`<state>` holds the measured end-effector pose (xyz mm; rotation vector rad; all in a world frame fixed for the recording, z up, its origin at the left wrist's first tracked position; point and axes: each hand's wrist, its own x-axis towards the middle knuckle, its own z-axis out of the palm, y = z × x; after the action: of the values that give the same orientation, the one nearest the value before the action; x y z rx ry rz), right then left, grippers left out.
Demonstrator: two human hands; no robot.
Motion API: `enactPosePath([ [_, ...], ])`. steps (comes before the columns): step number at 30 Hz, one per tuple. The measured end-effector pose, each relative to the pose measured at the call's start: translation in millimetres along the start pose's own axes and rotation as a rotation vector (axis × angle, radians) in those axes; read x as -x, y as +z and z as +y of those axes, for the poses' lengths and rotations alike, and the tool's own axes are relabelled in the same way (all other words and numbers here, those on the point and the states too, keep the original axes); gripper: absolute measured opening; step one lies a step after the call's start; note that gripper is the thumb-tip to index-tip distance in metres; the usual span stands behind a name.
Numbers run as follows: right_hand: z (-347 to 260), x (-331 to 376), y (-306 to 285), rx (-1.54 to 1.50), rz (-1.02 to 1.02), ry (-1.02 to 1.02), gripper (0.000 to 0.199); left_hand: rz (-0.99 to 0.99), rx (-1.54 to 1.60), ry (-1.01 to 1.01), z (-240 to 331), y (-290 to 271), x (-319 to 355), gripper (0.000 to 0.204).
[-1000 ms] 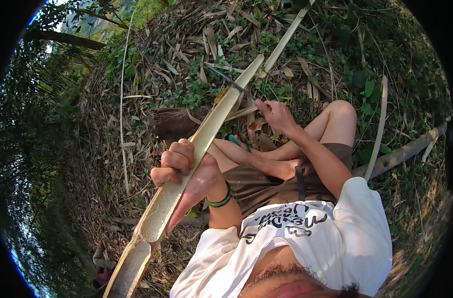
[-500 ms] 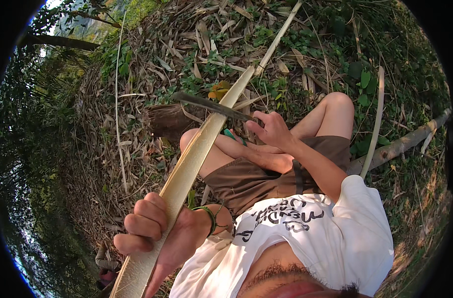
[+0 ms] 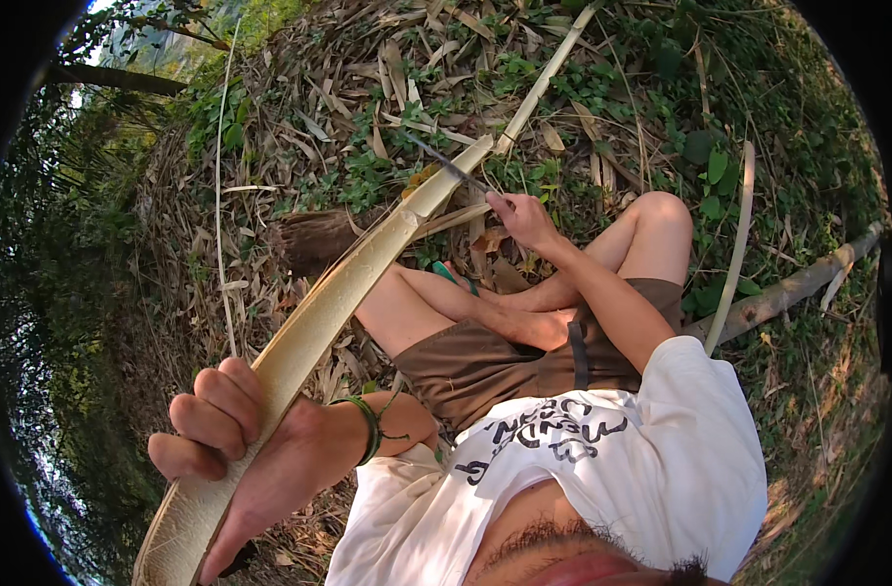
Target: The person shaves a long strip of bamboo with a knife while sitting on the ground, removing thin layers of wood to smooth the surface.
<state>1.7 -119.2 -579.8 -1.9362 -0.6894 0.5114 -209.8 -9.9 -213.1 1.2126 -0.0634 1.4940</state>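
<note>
A split length of bamboo (image 3: 314,317), pale and hollowed on its inner face, slants from the lower left up to the middle. My left hand (image 3: 260,459), with a green cord bracelet on its wrist, is wrapped round the near part. In my right hand (image 3: 526,221) is a dark-bladed knife (image 3: 466,178), its blade lying across the bamboo close to the far end. A ridge-like node crosses the inner face just below the blade. Beneath it a thin pale strip (image 3: 454,221) sticks out to the side. My fingers hide the knife's handle.
My crossed legs (image 3: 524,317) rest on ground covered with dry leaves and green plants. A brown log piece (image 3: 314,241) lies beyond my left knee. Long pale strips lie ahead and at left; a curved stick (image 3: 737,244) and a branch (image 3: 788,291) are at right.
My left hand has drawn the bamboo toward the lower left. The knife now crosses it nearer the far end, beyond the node, and its blade has turned.
</note>
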Motion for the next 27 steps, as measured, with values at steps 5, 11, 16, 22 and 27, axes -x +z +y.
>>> enactPosePath([
  [5, 4, -59, -19, 0.128, -0.141, 0.507, 0.085, 0.218, -0.1, 0.045, -16, 0, -11, 0.085],
  [11, -57, -19, -10, -0.013, -0.215, -0.47, 0.073, 0.002, 0.017, -0.025, -14, -24, -20, 0.088],
  [16, 57, -87, -23, 0.316, -0.03, 0.619, 0.079, 0.261, -0.161, -0.018, -33, -15, -39, 0.088],
  [22, -58, -34, -18, 0.115, -0.23, 0.119, 0.074, 0.099, -0.037, -0.022, -28, -36, -29, 0.089],
  [27, -5, -40, -2, 0.091, -0.066, -0.221, 0.072, 0.201, -0.151, 0.004, -35, -24, -43, 0.087],
])
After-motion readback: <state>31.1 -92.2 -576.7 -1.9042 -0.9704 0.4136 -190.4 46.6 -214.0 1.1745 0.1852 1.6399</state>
